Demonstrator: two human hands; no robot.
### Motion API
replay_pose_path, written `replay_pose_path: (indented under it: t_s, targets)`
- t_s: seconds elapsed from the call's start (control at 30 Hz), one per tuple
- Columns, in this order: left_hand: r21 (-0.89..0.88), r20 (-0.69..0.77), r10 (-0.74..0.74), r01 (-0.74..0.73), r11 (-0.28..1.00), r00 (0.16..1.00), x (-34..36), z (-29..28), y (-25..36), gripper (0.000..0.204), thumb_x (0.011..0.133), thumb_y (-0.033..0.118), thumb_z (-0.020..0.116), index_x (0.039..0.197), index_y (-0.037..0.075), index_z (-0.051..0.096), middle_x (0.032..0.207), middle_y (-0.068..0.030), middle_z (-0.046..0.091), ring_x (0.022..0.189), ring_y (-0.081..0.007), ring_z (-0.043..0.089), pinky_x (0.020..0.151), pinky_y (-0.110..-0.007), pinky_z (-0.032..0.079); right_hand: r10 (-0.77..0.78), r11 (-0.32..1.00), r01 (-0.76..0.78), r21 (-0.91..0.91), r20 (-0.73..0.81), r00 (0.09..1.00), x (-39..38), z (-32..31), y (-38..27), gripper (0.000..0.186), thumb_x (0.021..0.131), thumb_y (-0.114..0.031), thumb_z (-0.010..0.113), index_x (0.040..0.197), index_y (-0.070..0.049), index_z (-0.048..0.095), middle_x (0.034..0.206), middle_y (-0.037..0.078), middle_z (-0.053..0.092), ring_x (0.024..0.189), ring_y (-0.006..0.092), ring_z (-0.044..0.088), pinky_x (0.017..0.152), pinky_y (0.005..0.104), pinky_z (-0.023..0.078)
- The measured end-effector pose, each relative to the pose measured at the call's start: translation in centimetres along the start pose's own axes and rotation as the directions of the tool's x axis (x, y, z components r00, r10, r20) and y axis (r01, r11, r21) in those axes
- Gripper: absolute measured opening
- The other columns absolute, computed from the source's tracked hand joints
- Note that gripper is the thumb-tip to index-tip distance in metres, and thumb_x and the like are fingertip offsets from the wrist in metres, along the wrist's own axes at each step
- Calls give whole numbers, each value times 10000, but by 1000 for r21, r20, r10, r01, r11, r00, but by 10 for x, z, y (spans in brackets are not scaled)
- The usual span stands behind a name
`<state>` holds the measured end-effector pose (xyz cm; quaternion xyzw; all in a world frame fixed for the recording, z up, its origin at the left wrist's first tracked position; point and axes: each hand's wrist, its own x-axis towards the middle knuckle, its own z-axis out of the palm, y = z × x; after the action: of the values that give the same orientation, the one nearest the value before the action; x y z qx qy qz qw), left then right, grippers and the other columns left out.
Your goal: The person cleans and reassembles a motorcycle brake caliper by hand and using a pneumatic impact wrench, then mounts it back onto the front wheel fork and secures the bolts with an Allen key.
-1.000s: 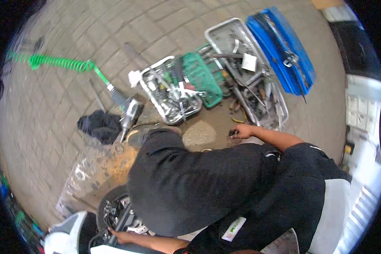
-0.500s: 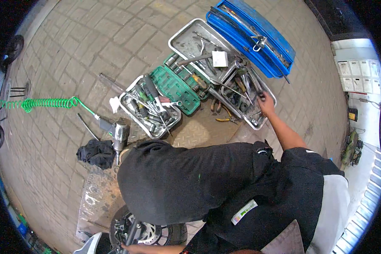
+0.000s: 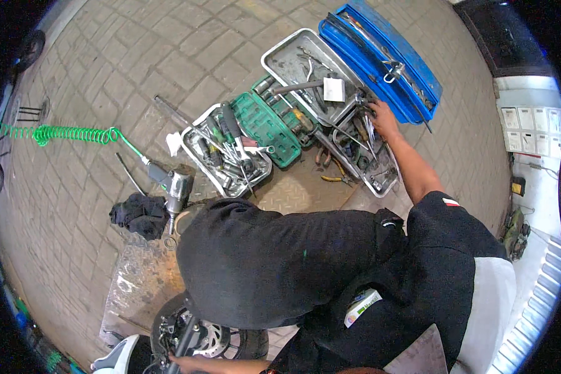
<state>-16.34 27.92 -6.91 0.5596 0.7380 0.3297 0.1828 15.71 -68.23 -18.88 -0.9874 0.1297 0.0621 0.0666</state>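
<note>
Tool-picking is the step in hand, by my reading: the right hand reaches out over the metal tray of wrenches, beside the blue toolbox, fingers curled on them, though whether they have closed on one I cannot tell. The left hand rests low by the wheel, grip hidden. Next likely calls for singling out one wrench and lifting it clear.
</note>
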Motion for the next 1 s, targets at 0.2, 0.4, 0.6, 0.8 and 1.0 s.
replay_pose_path:
  t_s: [0.2, 0.4, 0.6, 0.8, 1.0]
  targets:
    - [291, -82, 157, -127, 948, 984, 55, -8, -34, 842, 726, 642, 750, 817, -189, 646, 933, -338, 663, 863, -462, 643, 802, -521, 526, -397, 917, 397, -38, -10, 918, 33, -5, -12, 367, 827, -189, 726, 1157, -57, 632, 1242, 148, 619, 1181, 362, 571, 987, 432, 478]
    - [130, -63, 118, -109, 986, 991, -56, -16, 32, 858, 725, 644, 753, 842, -199, 645, 922, -339, 665, 860, -458, 642, 789, -518, 527, -200, 971, 214, -110, 125, 972, 27, -19, -32, 483, 754, -118, 753, 1212, -84, 603, 1264, 142, 603, 1164, 369, 581, 969, 448, 490]
    - [248, -90, 155, -129, 960, 984, -11, -10, -4, 875, 712, 628, 762, 888, -220, 639, 921, -338, 667, 837, -440, 638, 794, -506, 530, -469, 779, 582, -234, 398, 789, 45, -21, -32, 497, 727, -9, 697, 1201, -140, 625, 1358, 172, 515, 1171, 400, 572, 969, 467, 487]
    - [244, -26, 150, -139, 960, 988, -15, -15, 1, 854, 709, 614, 768, 890, -212, 641, 978, -334, 665, 873, -433, 640, 824, -502, 524, -411, 886, 463, -23, 422, 808, 60, -21, -9, 432, 718, -25, 684, 1146, -62, 640, 1319, 202, 518, 1175, 424, 552, 987, 468, 476]
    - [118, -9, 98, -96, 988, 995, -7, -17, -4, 848, 722, 617, 762, 951, -191, 643, 1039, -330, 656, 900, -425, 640, 840, -497, 521, -242, 947, 300, -112, 363, 900, 59, -23, -6, 488, 706, -97, 733, 1178, -22, 633, 1304, 223, 516, 1173, 416, 538, 998, 457, 462]
